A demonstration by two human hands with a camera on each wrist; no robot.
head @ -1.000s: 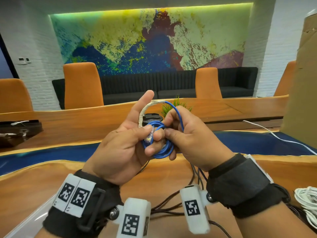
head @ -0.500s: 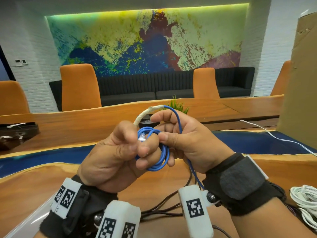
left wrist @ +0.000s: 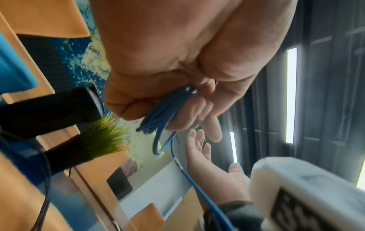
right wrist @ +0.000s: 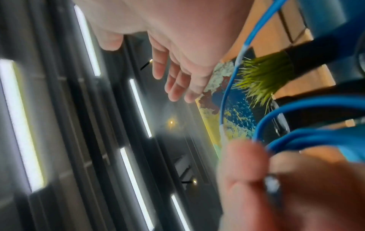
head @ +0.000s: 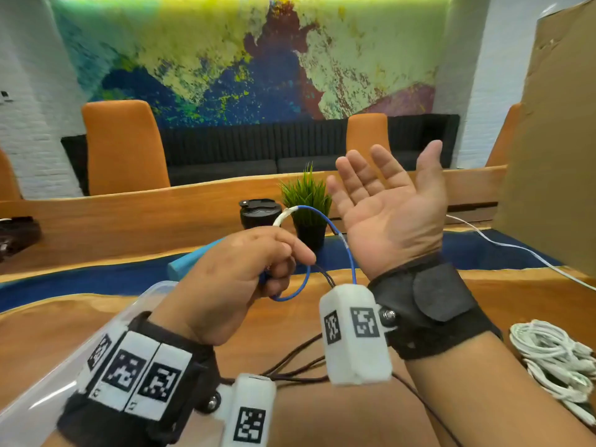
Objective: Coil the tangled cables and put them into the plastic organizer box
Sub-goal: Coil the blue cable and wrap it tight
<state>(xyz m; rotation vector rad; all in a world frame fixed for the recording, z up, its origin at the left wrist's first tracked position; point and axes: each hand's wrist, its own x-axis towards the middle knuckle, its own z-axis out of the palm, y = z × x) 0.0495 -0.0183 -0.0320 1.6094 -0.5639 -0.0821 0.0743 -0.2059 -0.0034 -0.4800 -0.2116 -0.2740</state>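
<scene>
So we've got the blue cable [head: 292, 293] coiled and pinched in our left hand [head: 238, 279], right hand [head: 387, 204] spread, palm up. Coiling looks about done; next it should go into the clear organizer box [head: 61, 379] at the desk's near left corner

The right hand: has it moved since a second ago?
Yes. The right hand has let go of the blue cable and lifted open-palmed, up and rightward past the potted plant.

Blue cable [head: 324, 221] coil mostly hidden inside left hand [head: 238, 279] grip; organizer box [head: 142, 304] covered by left forearm; white cable bundle [head: 554, 359] cut off right.
</scene>
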